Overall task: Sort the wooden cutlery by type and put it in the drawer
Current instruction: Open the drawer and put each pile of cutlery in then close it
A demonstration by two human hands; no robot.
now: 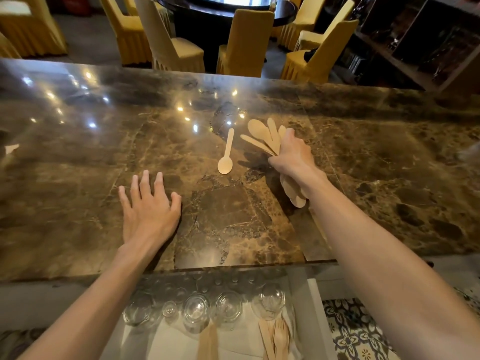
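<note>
The right hand [291,157] gripped a fanned bundle of wooden spoons [262,136] about their middles, its fingers [287,137] curled tight round them; the upper ends splayed toward 11 o'clock and the lower ends stuck out beneath the wrist toward 5 o'clock. The left hand [148,203] lay flat on the bench [78,152], straight, spread and holding nothing. One loose spoon [226,154] lay on the bench at 9 o'clock of the bundle, apart from both hands, bowl toward the person. It looked thin, light and stiff, likely to snap if bent; lying flat on polished stone it would probably resist a pinch from above, so the narrow handle seemed the place to take it, by its edges. The bundle might slip and fan further. At 6 o'clock the open drawer [315,302] held glasses [226,307] and wooden forks [280,336].
</note>
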